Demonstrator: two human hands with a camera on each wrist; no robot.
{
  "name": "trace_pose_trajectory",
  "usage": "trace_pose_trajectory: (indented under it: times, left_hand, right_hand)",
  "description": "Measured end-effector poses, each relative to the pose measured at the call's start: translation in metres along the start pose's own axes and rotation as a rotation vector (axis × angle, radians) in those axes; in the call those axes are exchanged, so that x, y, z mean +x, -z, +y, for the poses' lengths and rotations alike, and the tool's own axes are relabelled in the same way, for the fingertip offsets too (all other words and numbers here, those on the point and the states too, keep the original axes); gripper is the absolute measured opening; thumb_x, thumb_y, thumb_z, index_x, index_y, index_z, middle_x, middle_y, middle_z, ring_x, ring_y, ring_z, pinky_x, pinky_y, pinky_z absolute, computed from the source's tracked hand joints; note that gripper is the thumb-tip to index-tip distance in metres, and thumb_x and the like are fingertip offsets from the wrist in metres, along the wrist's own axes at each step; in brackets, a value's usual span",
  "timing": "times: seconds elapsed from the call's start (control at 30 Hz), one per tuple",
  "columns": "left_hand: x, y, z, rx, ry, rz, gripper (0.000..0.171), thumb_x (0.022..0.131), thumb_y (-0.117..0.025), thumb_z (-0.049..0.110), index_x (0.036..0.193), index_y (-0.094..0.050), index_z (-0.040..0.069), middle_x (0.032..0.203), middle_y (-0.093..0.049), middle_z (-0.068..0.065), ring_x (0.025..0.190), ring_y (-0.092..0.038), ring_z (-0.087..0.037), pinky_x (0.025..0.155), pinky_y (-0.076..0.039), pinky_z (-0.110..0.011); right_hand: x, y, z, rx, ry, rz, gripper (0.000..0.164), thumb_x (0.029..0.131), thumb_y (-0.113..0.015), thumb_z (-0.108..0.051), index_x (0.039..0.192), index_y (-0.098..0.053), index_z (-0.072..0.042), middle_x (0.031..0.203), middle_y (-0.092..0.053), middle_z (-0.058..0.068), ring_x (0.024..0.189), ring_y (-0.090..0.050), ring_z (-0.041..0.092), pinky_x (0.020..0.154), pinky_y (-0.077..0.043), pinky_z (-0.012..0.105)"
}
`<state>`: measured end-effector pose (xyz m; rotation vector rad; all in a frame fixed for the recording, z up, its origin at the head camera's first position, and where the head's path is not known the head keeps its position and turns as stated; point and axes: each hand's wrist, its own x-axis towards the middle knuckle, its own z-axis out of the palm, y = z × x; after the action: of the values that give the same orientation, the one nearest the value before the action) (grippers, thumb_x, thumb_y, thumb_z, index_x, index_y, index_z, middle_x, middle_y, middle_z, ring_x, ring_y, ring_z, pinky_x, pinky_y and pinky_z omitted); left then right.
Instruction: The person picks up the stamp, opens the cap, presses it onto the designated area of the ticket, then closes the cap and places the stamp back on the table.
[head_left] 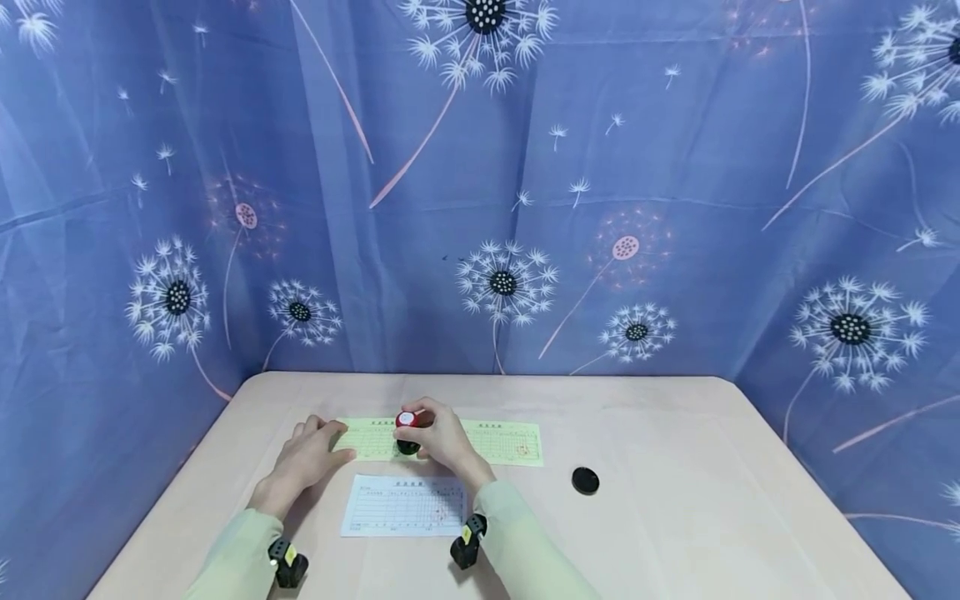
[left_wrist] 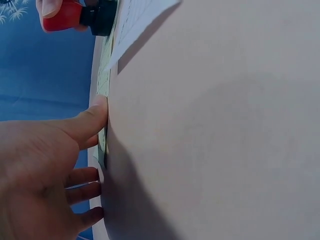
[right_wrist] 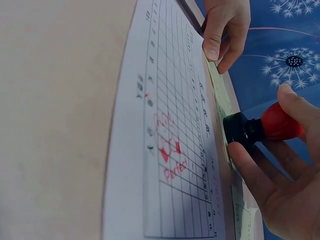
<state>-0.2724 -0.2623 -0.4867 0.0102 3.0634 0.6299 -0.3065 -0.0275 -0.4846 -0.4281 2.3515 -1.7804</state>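
Note:
In the head view my right hand grips a round stamp by its red handle. The stamp's black base stands upright on a light green form. At that form's left end rests my left hand, its fingers spread and the thumb on the paper, as the left wrist view also shows. Nearer me lies a white form with a printed grid. The right wrist view shows a red stamped mark on it reading "Perfect". The stamp's printing face is hidden against the green paper.
A second light green form, with a red mark near its right end, lies right of the stamp. Farther right sits a round black cap. Blue dandelion-patterned cloth hangs behind and beside the pale table.

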Motion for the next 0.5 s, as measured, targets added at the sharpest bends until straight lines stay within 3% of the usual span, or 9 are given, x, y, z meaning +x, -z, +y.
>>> trace_pose_trajectory:
  times: [0.2, 0.5]
  left_hand:
    - [0.0006, -0.0017, -0.0029, -0.005, -0.005, -0.005, 0.057, 0.093, -0.068, 0.035, 0.138, -0.055, 0.003, 0.128, -0.048, -0.026, 0.11, -0.045, -0.037, 0.093, -0.042, -0.056]
    - [0.0009, -0.0047, -0.0046, -0.008, -0.027, -0.006, 0.057, 0.094, -0.066, 0.036, 0.139, -0.053, 0.003, 0.126, -0.048, -0.025, 0.107, -0.043, -0.037, 0.09, -0.04, -0.054]
  right_hand:
    - [0.0018, -0.0006, 0.0009, -0.003, -0.014, -0.006, 0.046, 0.084, -0.08, -0.021, 0.127, -0.064, -0.012, 0.1, -0.069, 0.006, 0.085, -0.069, 0.022, 0.055, -0.058, 0.031]
    - [0.0033, 0.0, 0.0013, -0.021, 0.001, 0.011, 0.041, 0.083, -0.081, -0.021, 0.121, -0.067, -0.013, 0.1, -0.072, 0.009, 0.08, -0.068, 0.016, 0.054, -0.058, 0.036]
